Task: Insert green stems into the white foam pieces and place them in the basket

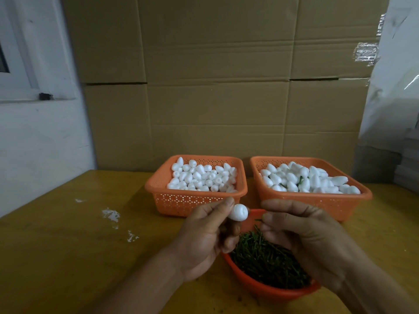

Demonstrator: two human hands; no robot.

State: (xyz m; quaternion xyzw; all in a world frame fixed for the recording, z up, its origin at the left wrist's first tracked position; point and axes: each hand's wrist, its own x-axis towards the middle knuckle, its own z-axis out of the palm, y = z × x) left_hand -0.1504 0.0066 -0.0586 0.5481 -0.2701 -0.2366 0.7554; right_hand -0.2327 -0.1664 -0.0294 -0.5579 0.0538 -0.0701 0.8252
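Small white egg-shaped foam piece (238, 213): pinched in left hand (207, 236) grip, blunt end turned to 3 o'clock for insertion. Thin green plastic stem (258, 220): pinched in right hand (301, 232) grip, aimed at 9 o'clock. Orange perforated basket (313, 201) of stemmed pieces: waited at 1 o'clock.

Illumination is dim and even, with a slightly warm cast; no light source is visible. Shadows are soft and faint, darkest beneath the left hand (205, 241) and right hand (303, 241). Mild glare appears on the plastic sheet (399, 91) at far right. Wide-angle distortion bends the wall (40, 137) at left. Both forearms at the near edge are soft and blurred; white foam pieces (204, 177) are slightly overexposed.
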